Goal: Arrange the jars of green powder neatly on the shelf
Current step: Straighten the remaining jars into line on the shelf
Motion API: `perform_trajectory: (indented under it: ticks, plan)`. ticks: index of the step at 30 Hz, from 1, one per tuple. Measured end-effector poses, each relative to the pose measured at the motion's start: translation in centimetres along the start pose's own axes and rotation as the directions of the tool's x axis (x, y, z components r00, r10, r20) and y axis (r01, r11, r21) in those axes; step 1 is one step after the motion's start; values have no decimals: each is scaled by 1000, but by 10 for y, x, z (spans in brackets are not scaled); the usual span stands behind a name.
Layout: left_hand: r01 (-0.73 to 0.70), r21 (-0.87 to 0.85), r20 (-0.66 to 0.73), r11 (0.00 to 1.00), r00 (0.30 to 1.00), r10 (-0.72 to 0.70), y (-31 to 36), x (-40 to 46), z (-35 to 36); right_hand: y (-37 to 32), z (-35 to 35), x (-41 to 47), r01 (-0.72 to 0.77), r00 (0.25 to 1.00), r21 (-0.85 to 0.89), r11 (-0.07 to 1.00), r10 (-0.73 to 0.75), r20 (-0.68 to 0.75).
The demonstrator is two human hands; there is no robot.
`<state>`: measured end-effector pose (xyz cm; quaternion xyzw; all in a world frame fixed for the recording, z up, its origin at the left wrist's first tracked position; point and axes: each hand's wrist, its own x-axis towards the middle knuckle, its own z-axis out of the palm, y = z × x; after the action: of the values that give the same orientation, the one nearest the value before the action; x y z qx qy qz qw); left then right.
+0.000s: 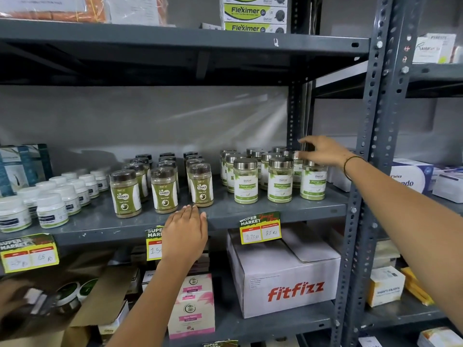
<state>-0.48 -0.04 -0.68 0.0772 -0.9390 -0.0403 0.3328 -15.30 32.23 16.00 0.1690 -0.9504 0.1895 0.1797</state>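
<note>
Several glass jars of green powder (245, 181) with silver lids and white-green labels stand in three rows at the right end of the grey middle shelf (250, 212). My right hand (323, 151) hovers over the rightmost row, fingers spread, touching the lid area of the front right jar (313, 182); it grips nothing. My left hand (185, 232) rests flat on the shelf's front edge, fingers apart, just below the brown-lidded Gaska jars (164, 190).
White-lidded small jars (51, 209) fill the shelf's left end, with blue boxes behind. Yellow price tags (260, 229) hang from the shelf edge. Below sit a Fitfizz carton (285, 284) and pink boxes (191, 306). A perforated steel upright (368, 156) bounds the right side.
</note>
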Motion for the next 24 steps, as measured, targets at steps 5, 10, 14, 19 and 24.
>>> perform_trajectory:
  ticks: [5, 10, 14, 19, 24]
  plan:
    - [5, 3, 3, 1000, 1000, -5, 0, 0, 0, -33, 11, -1, 180, 984, -61, 982, -179, 22]
    - [7, 12, 19, 1000, 1000, -7, 0, 0, -1, -45, 28, 3, 194, 980, -273, 942, -172, 101]
    - [2, 18, 25, 1000, 1000, -2, 0, 0, -1, -47, 30, 1, 194, 980, -239, 951, -177, 93]
    - [-2, 27, 22, 1000, 1000, 1, -1, 0, 0, -48, 27, -1, 187, 979, -157, 970, -172, 105]
    - [-3, 32, 13, 999, 1000, 3, -1, 1, 2, -47, 27, -2, 172, 980, -99, 980, -161, 116]
